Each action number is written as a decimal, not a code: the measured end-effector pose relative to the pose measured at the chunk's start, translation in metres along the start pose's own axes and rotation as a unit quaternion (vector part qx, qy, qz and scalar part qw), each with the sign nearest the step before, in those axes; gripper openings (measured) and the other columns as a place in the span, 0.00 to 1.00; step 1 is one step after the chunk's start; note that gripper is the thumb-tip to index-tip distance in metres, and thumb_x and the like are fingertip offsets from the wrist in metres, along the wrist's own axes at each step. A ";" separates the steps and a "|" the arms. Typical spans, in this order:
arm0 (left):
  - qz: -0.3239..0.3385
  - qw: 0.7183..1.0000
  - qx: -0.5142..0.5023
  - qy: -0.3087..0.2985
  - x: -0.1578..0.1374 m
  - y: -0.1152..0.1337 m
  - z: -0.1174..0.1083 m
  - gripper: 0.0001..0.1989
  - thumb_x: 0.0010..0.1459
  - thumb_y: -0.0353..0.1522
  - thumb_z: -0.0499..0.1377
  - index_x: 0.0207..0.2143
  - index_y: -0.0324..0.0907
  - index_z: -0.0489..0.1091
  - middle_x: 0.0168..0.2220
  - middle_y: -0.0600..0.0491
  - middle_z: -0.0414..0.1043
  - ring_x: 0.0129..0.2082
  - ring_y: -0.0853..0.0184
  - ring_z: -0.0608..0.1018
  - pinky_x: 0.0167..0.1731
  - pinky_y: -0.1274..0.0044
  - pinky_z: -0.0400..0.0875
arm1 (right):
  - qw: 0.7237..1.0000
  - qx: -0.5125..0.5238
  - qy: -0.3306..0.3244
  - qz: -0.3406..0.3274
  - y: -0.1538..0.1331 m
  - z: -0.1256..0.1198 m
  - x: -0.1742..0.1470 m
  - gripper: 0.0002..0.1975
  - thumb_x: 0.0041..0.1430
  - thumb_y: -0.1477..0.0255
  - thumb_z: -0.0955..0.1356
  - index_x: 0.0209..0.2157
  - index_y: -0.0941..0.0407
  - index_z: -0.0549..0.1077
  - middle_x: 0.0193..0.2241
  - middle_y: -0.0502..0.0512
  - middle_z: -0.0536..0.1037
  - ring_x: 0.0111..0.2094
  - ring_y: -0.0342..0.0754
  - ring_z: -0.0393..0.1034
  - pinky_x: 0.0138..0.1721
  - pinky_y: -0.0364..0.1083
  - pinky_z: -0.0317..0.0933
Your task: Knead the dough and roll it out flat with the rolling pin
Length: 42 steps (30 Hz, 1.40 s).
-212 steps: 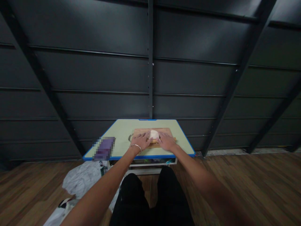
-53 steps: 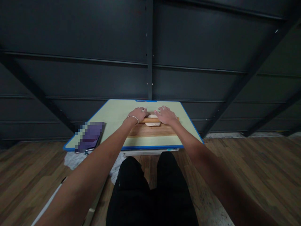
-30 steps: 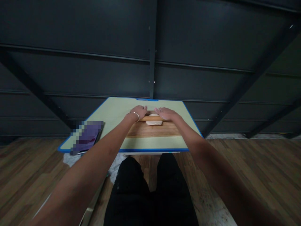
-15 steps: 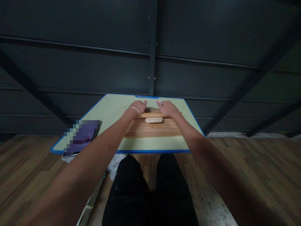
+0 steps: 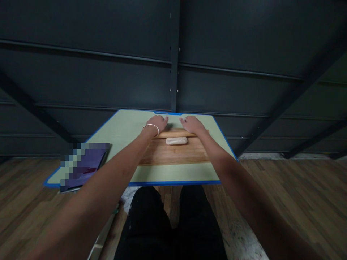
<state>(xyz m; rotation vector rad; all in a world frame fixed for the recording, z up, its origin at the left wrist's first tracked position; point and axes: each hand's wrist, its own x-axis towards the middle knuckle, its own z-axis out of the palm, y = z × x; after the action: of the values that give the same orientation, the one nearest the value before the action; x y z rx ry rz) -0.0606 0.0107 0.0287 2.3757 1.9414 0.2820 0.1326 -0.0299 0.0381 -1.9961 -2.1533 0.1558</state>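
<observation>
A light wooden rolling pin (image 5: 176, 134) lies crosswise near the far edge of a wooden board (image 5: 173, 155). My left hand (image 5: 158, 124), a thin bracelet at its wrist, rests over the pin's left part with the thumb pointing inward. Over the right part is my right hand (image 5: 192, 124), its thumb also turned inward. Both hands curve down over the pin, though their fingertips are mostly hidden. Just on my side of the pin sits a short, pale, oblong piece of what looks like dough (image 5: 176, 141).
Under the board is a pale green table (image 5: 173, 174) with a blue rim. A purple packet (image 5: 88, 164), partly blurred out, lies at its left edge. A dark panelled wall (image 5: 130, 83) rises behind the table. My legs (image 5: 146, 220) are below its near edge.
The view has shifted slightly, so the table's near edge and the purple packet appear lower. Both hands stay on the rolling pin, and the pale piece still lies on its near side.
</observation>
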 end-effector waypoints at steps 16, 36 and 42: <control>-0.052 0.998 0.036 0.011 0.010 0.005 -0.009 0.30 0.68 0.47 0.44 0.48 0.36 0.79 0.47 0.35 0.79 0.50 0.50 0.80 0.48 0.67 0.74 | 0.998 -0.042 -0.025 -0.032 0.008 0.012 0.025 0.25 0.73 0.60 0.58 0.49 0.64 0.79 0.51 0.72 0.79 0.52 0.57 0.75 0.50 0.46 0.62; -0.060 0.998 0.029 -0.016 0.023 0.005 -0.005 0.25 0.65 0.43 0.50 0.50 0.38 0.78 0.50 0.36 0.79 0.51 0.49 0.80 0.47 0.66 0.74 | 0.995 -0.022 0.025 -0.091 0.017 0.027 0.054 0.20 0.71 0.65 0.62 0.38 0.61 0.82 0.41 0.67 0.83 0.39 0.51 0.75 0.36 0.44 0.56; -0.061 0.997 0.032 -0.018 0.023 0.007 -0.008 0.24 0.65 0.41 0.49 0.51 0.39 0.78 0.50 0.36 0.79 0.51 0.50 0.80 0.46 0.67 0.74 | 0.995 0.004 0.022 -0.098 0.021 0.031 0.061 0.17 0.71 0.66 0.64 0.39 0.61 0.81 0.41 0.64 0.83 0.36 0.49 0.73 0.35 0.44 0.55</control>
<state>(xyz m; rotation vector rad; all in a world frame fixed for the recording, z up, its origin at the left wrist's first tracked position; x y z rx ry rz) -0.0509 0.0313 0.0400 2.2694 2.0984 0.1712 0.1426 0.0341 0.0080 -1.7532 -2.2998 0.0907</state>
